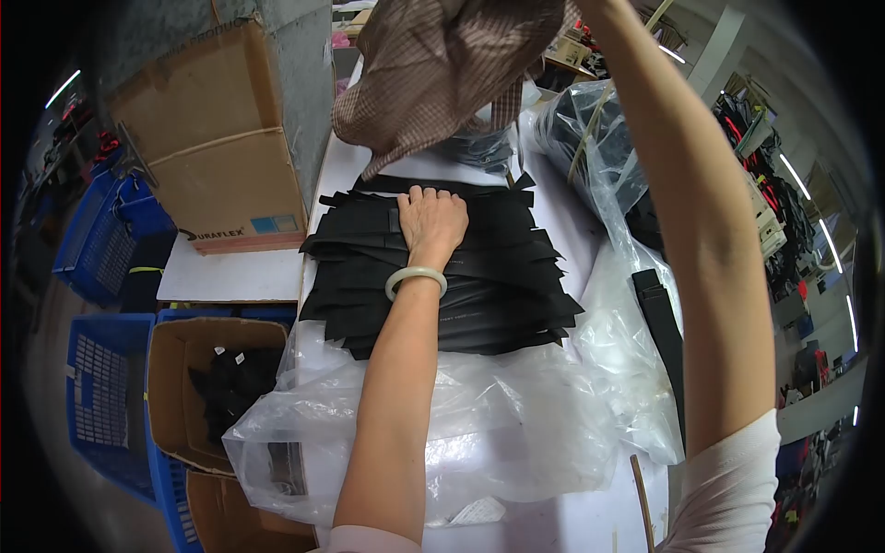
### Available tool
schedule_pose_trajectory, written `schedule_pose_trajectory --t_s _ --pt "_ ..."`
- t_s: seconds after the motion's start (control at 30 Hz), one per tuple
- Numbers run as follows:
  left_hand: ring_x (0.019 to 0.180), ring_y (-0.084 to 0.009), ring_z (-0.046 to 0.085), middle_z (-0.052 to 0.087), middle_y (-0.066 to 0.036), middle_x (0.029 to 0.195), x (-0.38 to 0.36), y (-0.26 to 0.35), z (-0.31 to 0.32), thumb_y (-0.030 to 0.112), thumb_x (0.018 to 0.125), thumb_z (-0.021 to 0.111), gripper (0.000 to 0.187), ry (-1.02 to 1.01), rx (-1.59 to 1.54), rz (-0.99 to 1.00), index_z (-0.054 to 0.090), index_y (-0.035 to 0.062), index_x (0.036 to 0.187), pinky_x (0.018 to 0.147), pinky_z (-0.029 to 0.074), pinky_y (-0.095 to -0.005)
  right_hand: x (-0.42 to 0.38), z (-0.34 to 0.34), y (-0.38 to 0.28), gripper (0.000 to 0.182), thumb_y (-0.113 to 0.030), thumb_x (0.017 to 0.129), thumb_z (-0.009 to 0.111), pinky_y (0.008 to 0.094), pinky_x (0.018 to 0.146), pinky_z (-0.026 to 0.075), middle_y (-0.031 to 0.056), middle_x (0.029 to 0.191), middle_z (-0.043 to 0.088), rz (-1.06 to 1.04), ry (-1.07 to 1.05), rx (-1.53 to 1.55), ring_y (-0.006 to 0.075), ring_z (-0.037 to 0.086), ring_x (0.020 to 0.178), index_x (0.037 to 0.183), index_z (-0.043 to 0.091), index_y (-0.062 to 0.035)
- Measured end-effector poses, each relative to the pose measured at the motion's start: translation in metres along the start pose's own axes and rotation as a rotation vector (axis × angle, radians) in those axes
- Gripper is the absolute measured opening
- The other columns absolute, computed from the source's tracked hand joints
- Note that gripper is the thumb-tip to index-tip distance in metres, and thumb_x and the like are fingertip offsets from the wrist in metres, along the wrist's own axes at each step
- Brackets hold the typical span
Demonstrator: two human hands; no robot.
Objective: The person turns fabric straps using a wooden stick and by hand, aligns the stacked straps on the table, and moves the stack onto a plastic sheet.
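Observation:
A broad pile of black fabric strips (pixel 479 300) lies in overlapping layers on the white table. My left hand (pixel 431 224), with a pale bangle at the wrist, presses down on the far part of the pile. Its fingers are curled under against the black strips, and the fingertips are hidden. A brown checked cloth (pixel 442 78) hangs in the air above the far end of the pile. My right arm (pixel 701 184) reaches up beside this cloth and leaves the top edge, so the right hand is out of sight.
Clear plastic sheeting (pixel 516 415) covers the table's near part. Plastic-wrapped bundles (pixel 590 138) stand at the back right. Left of the table are a tall cardboard box (pixel 212 138), an open carton (pixel 175 387) with black pieces, and blue crates (pixel 111 396). A thin stick (pixel 642 498) lies at the near right.

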State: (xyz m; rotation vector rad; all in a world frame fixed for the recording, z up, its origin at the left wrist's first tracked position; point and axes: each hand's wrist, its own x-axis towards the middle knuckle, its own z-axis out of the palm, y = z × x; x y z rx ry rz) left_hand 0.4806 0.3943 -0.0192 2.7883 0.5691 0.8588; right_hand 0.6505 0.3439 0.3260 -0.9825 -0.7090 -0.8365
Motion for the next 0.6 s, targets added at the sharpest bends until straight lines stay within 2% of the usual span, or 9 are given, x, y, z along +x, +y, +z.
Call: schedule_pose_trajectory --t_s 0.03,0.1,0.17,0.23,0.3,0.43,0.5,0.53,0.6 --pt "0.092 -0.0254 0.056 0.068 -0.01 0.092 0.0 0.001 0.001 0.027 0.092 0.043 0.036 0.021 -0.006 0.0 0.072 0.0049 0.086 0.084 0.036 -0.04 -0.009 -0.004 0.021 0.022 -0.018 0.089 0.062 0.0321 0.065 0.046 0.0103 0.086 0.062 0.113 -0.201 -0.024 0.015 0.055 0.073 0.099 0.06 0.0015" --pt "0.092 -0.0266 0.057 0.068 -0.011 0.094 -0.001 -0.001 0.005 0.027 0.091 0.044 0.035 0.057 -0.007 -0.003 0.071 0.0052 0.086 0.084 0.037 -0.0408 -0.039 -0.018 0.094 0.028 -0.026 0.073 0.077 0.0329 0.062 0.048 0.0095 0.073 0.066 0.43 -0.904 -0.167 0.0191 0.063 0.069 0.08 0.069 0.0005" --pt "0.091 -0.0265 0.057 0.068 -0.01 0.093 -0.001 -0.002 0.009 0.027 0.091 0.044 0.035 0.094 0.006 0.006 0.071 0.0061 0.086 0.084 0.037 -0.0403 -0.109 -0.021 0.044 0.046 -0.034 0.072 0.077 0.0362 0.072 0.052 0.018 0.092 0.069 0.249 -1.187 -1.078 0.0239 0.066 0.085 0.1 0.068 0.0015" --pt "0.091 -0.0264 0.057 0.068 -0.009 0.093 -0.001 -0.002 0.009 0.027 0.091 0.044 0.034 0.093 -0.006 0.003 0.071 0.0065 0.087 0.084 0.037 -0.04 -0.152 -0.031 0.076 0.065 -0.04 0.071 0.078 0.0389 0.085 0.051 0.0219 0.108 0.066 0.337 -1.077 -1.087 0.0291 0.064 0.101 0.118 0.061 0.0014" --pt "0.092 -0.026 0.056 0.068 -0.009 0.094 -0.001 -0.003 0.009 0.028 0.092 0.043 0.035 0.077 0.008 0.007 0.071 0.0065 0.089 0.084 0.037 -0.0398 -0.183 -0.044 0.059 0.07 -0.038 0.073 0.077 0.0383 0.095 0.046 0.022 0.12 0.061 0.144 -1.221 -1.14 0.0325 0.06 0.11 0.126 0.055 0.002" --pt "0.095 -0.0252 0.056 0.067 -0.008 0.099 0.001 -0.003 0.01 0.029 0.093 0.042 0.036 0.024 0.01 -0.003 0.07 0.0068 0.095 0.086 0.036 -0.0398 -0.212 -0.066 0.053 0.048 -0.032 0.076 0.072 0.0374 0.095 0.046 0.0155 0.113 0.066 0.226 -1.623 -0.968 0.0313 0.063 0.105 0.119 0.065 -0.0108" --pt "0.099 -0.0245 0.054 0.066 -0.007 0.107 0.003 -0.003 0.008 0.031 0.094 0.04 0.038 -0.039 0.034 -0.029 0.068 0.0083 0.103 0.09 0.035 -0.0399 -0.227 -0.077 0.05 0.044 -0.034 0.077 0.07 0.0387 0.095 0.046 0.0132 0.111 0.067 0.197 -1.697 -1.046 0.0307 0.064 0.103 0.115 0.067 -0.0144" --pt "0.101 -0.0243 0.054 0.065 -0.007 0.109 0.004 -0.003 0.007 0.032 0.095 0.04 0.038 -0.056 0.041 -0.032 0.068 0.0088 0.105 0.091 0.035 -0.0401 -0.23 -0.085 0.044 0.044 -0.038 0.077 0.068 0.0415 0.096 0.045 0.0147 0.111 0.067 0.068 -1.768 -1.086 0.031 0.064 0.103 0.116 0.067 -0.0166" --pt "0.102 -0.0241 0.054 0.065 -0.007 0.11 0.004 0.003 0.009 0.033 0.095 0.039 0.039 -0.078 0.039 -0.02 0.068 0.0093 0.107 0.092 0.034 -0.0402 -0.228 -0.097 0.026 0.045 -0.042 0.078 0.067 0.044 0.099 0.042 0.0172 0.11 0.067 0.059 -1.795 -1.173 0.0311 0.064 0.104 0.117 0.067 -0.0192"
